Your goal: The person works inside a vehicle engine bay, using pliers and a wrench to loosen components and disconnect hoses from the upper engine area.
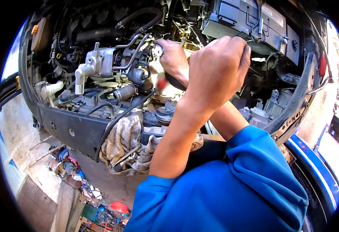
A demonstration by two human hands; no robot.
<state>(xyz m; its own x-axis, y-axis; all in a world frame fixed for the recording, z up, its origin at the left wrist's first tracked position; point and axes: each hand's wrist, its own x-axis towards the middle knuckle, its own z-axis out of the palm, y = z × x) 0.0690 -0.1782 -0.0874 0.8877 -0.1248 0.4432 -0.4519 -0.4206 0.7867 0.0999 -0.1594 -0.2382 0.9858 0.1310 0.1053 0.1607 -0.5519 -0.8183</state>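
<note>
My forearms cross over an open engine bay, the left one in front. My left hand [219,67] is a closed fist near the battery [223,31]; whatever it grips is hidden behind the fingers. Behind it, my right hand [173,58] reaches to the left, deep among the engine parts. Its fingers curl by a small pale piece, and what they hold I cannot make out. Left of that hand sits a silver metal housing [103,63] with a bent spout. A blurred red thing [161,83] shows in bright light below the right hand.
A dirty rag [119,139] hangs over the front edge of the bay, with a slim metal tool [127,156] lying on it. A black hose [115,127] loops down beside it. Scattered odds and ends and a red bowl [119,207] lie on the floor at lower left.
</note>
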